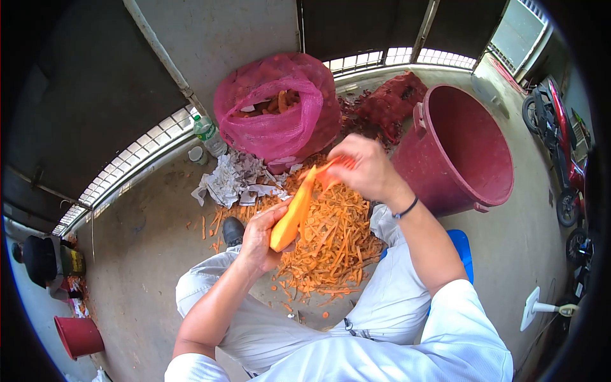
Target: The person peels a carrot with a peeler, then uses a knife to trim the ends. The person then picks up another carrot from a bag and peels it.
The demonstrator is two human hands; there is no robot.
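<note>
My left hand [259, 239] is wrapped around the thick end of a bright orange peeled carrot [292, 218], whose narrow end points up and away from me. Beside that tip, my right hand [363, 167] is closed on a red-orange peeler [337, 167], partly blurred and covered by the fingers. Below both hands, between my legs, lies a large heap of orange peelings [337, 235].
Behind the heap stands a pink mesh sack [280, 137] holding carrots. A large red bin [414, 165] is at its right, near a dark red mesh sack [398, 105]. Crumpled paper [228, 180] and a green-labelled bottle [208, 134] sit left. Motorcycles [560, 137] stand far right.
</note>
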